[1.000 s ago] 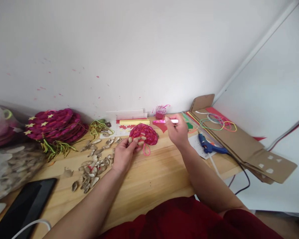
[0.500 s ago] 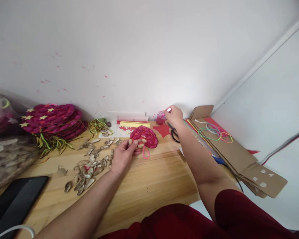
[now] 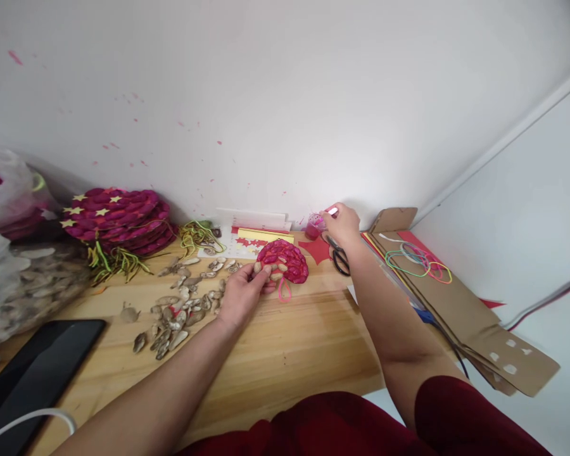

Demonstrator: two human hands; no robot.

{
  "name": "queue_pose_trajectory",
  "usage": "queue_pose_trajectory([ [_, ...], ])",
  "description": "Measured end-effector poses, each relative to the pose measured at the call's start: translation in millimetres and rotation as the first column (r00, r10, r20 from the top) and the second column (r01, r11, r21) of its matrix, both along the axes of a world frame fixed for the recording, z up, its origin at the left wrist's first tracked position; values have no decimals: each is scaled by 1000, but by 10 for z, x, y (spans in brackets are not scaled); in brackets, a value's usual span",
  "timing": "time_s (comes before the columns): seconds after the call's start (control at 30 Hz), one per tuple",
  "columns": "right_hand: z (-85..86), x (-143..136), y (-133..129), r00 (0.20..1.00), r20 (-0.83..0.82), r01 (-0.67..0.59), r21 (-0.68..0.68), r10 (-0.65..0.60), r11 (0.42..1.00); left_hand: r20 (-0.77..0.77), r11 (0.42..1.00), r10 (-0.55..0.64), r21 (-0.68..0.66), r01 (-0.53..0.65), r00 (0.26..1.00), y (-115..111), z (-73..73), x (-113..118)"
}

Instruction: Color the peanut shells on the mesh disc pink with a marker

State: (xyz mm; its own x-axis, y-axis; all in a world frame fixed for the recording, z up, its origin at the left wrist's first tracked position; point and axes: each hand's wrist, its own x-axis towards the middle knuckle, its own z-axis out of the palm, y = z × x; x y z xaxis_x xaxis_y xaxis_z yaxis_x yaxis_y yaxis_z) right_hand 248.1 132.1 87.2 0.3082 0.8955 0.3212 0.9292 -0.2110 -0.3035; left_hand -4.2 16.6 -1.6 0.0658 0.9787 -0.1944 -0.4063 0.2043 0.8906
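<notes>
My left hand [image 3: 246, 288] pinches the left edge of a round craft piece [image 3: 292, 263] covered in shells. Most of its shells are painted magenta; several near my thumb are bare tan. A pink cord loop [image 3: 284, 291] sticks out from its lower edge. My right hand [image 3: 344, 223] is closed on a white-handled brush [image 3: 332, 211], held at a small clear cup [image 3: 314, 229] of pink paint by the wall. The brush tip is hard to make out in the cup. Beside that hand lie black-handled scissors [image 3: 341, 258] and a red paper piece [image 3: 317, 251].
Loose half shells [image 3: 173, 323] are scattered left of my left hand. Farther left are a stack of magenta discs with stars [image 3: 123, 218], a bag of shells [image 3: 38, 291] and a black tablet [image 3: 42, 361]. Cardboard [image 3: 460, 297] with coloured cords [image 3: 420, 259] lies at right.
The whole view has shifted, so things appear slightly farther right. Both hands keep their places, the left at the craft piece and the right with the brush at the cup.
</notes>
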Motion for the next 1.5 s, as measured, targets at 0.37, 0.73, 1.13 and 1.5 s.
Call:
queue_pose_trajectory([
  [0.37,58,2,-338,960,-233,-64,354,154,933,21,1000,17,2,-17,1000,-15,34,5],
  [0.73,-228,-775,-1331,732,-382,-325,532,564,782,-48,997,65,52,-62,997,-52,66,21],
  [1.13,-352,-814,-1379,777,-139,-464,532,614,708,-302,965,168,243,-95,938,-66,71,-22],
  [1.5,-338,-830,-1391,778,-53,-522,499,626,692,-414,947,200,315,-66,888,-81,114,-36],
])
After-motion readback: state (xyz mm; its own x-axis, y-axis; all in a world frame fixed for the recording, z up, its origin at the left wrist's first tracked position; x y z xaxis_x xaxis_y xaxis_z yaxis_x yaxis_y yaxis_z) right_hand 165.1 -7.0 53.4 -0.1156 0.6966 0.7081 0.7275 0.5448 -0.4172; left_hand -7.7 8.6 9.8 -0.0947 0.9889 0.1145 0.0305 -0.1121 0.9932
